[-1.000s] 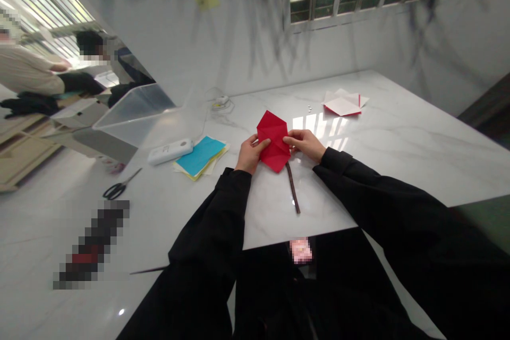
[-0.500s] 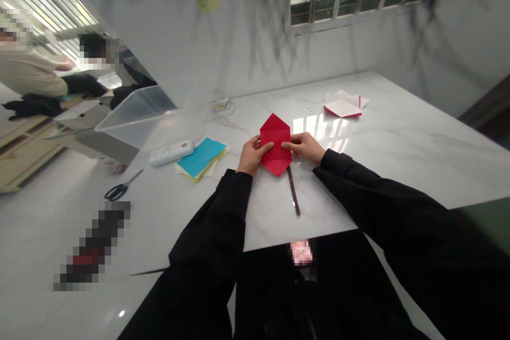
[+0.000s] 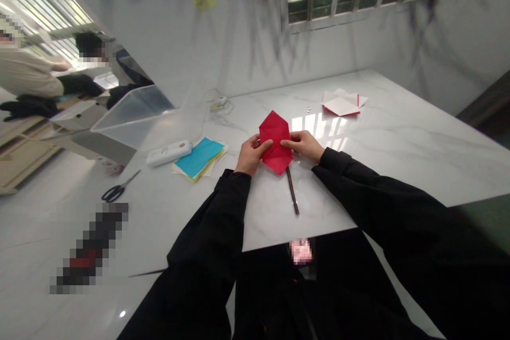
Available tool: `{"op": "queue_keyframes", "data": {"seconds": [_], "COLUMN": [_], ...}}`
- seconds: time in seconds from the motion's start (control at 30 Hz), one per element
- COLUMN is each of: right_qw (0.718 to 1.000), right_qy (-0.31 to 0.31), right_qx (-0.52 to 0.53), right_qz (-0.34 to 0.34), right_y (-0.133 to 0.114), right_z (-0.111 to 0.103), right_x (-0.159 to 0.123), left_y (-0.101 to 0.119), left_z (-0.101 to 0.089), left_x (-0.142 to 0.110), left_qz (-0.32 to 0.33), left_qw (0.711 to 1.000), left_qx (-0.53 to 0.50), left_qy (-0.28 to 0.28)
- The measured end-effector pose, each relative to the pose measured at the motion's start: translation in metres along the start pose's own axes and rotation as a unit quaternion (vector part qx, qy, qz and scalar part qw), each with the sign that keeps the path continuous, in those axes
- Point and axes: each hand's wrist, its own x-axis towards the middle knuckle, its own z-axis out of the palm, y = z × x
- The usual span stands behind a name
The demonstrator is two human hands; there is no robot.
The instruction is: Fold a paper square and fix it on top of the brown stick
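A folded red sheet of paper, six-sided with pointed top and bottom, is held up between my two hands. My left hand grips its left edge, thumb pressed on the front face. On the opposite edge, my right hand pinches it the same way, its thumb tip near the middle. The fingers behind the paper are partly hidden. Just below the paper, a thin dark brown stick lies on the white marbled table; its upper end is covered by the paper.
Left of my hands are stacked blue and yellow papers, a white device, black-handled scissors and a clear plastic bin. Red and white papers lie at the back right. Two people sit at the far left.
The view has shifted very slightly. Both hands keep the same hold on the red paper, which has barely moved.
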Motion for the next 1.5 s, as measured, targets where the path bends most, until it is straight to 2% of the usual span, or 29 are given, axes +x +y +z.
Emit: {"op": "queue_keyframes", "data": {"seconds": [0.37, 0.67, 0.97, 1.2, 1.5], "right_qw": [1.0, 1.0, 1.0, 1.0, 1.0], "right_qy": [0.003, 0.002, 0.004, -0.014, -0.017], "right_qx": [0.014, 0.004, 0.026, 0.024, 0.022], "right_qz": [-0.007, -0.008, 0.002, 0.0, -0.002], "right_y": [0.003, 0.002, -0.002, 0.006, 0.015], "right_z": [0.0, 0.0, 0.002, 0.0, -0.002], "right_x": [0.001, 0.001, -0.001, 0.001, 0.004], "left_y": [0.002, -0.003, -0.001, 0.0, 0.0], "left_z": [-0.007, -0.008, -0.005, -0.003, -0.001], "left_x": [0.001, 0.002, 0.001, -0.001, -0.002], "left_qz": [-0.015, 0.009, 0.014, 0.013, 0.014], "left_qw": [0.999, 0.998, 0.999, 0.998, 0.998], "left_qx": [0.035, 0.061, 0.049, 0.063, 0.062], "left_qy": [0.009, 0.028, 0.005, 0.02, 0.011]}}
